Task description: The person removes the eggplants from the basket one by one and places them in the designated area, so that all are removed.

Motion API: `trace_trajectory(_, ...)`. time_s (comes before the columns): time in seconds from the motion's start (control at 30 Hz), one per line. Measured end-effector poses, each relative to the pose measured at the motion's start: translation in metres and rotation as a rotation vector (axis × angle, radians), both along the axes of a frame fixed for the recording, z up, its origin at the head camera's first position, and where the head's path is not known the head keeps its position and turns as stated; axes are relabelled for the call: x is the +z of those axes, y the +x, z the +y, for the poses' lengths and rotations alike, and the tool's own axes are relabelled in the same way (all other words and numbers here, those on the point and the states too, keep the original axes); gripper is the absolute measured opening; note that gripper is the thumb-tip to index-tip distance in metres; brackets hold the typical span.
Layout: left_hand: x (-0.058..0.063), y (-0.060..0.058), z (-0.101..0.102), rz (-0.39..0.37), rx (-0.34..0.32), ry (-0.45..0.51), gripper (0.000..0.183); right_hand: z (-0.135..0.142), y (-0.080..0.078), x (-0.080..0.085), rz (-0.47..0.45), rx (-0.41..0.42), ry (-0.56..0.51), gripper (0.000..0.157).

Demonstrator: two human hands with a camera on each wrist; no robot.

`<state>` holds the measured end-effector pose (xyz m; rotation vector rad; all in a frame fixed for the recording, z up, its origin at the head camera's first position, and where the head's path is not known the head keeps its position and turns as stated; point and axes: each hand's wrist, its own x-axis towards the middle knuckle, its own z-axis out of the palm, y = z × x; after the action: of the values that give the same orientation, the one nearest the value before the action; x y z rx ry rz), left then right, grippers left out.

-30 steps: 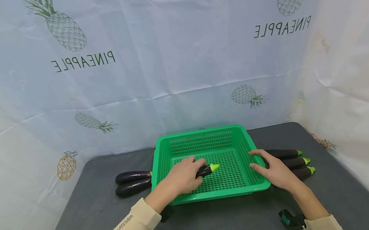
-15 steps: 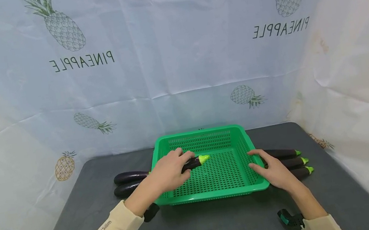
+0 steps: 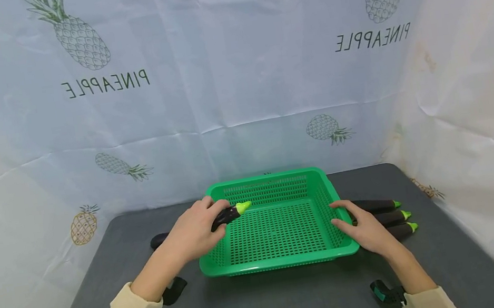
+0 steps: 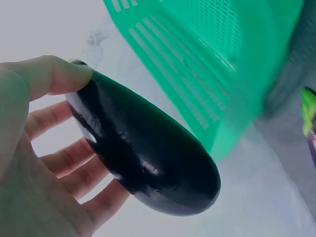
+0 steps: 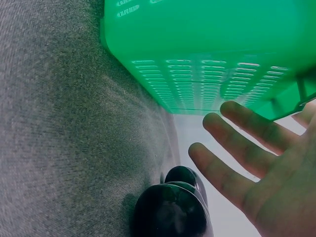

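In the head view my left hand (image 3: 198,229) grips a dark purple eggplant (image 3: 225,218) above the left rim of a green plastic basket (image 3: 280,262). Its green stem end points right; the left wrist view shows the eggplant's glossy rounded end (image 4: 163,168), thumb on one side and fingers on the other. My right hand (image 3: 367,229) rests at the basket's right rim, thumb and one finger reaching over it. The right wrist view has several fingers (image 5: 222,170) nearly straight outside the slotted wall (image 5: 197,84). Through the head view, the basket's floor shows bare mesh.
Three eggplants (image 3: 393,218) lie on the dark grey table (image 3: 269,305), right of the basket, partly behind my right hand. Left of it another eggplant (image 3: 158,240) is mostly hidden by my left hand. A pineapple-print cloth (image 3: 234,70) hangs behind.
My left hand has carried the eggplant up and leftward from over the basket's middle to its left rim, covering more of the eggplants on the left. My right hand stays at the rim.
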<state>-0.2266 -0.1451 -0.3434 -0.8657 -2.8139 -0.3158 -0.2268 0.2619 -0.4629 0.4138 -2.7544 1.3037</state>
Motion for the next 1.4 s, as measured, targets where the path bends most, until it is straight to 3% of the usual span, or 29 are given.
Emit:
trace_trajectory(0.27,-0.005,0.001,-0.025,0.046,0.031,0.013,0.038,-0.001,0.0,0.001,-0.002,-0.003,0.003,0.052)
trace_trajectory(0.67,-0.012,0.004,-0.055,0.031,0.106,0.024,0.039,-0.001,0.001,0.001,0.003,0.001,-0.01,0.052)
trace_trajectory(1.13,-0.027,0.004,-0.079,-0.08,0.238,0.007,0.042,-0.001,0.001,0.0,0.012,0.006,-0.012,0.051)
trace_trajectory(1.4,-0.048,0.002,-0.09,-0.149,0.285,-0.027,0.042,-0.001,0.002,0.0,0.012,0.01,-0.014,0.052)
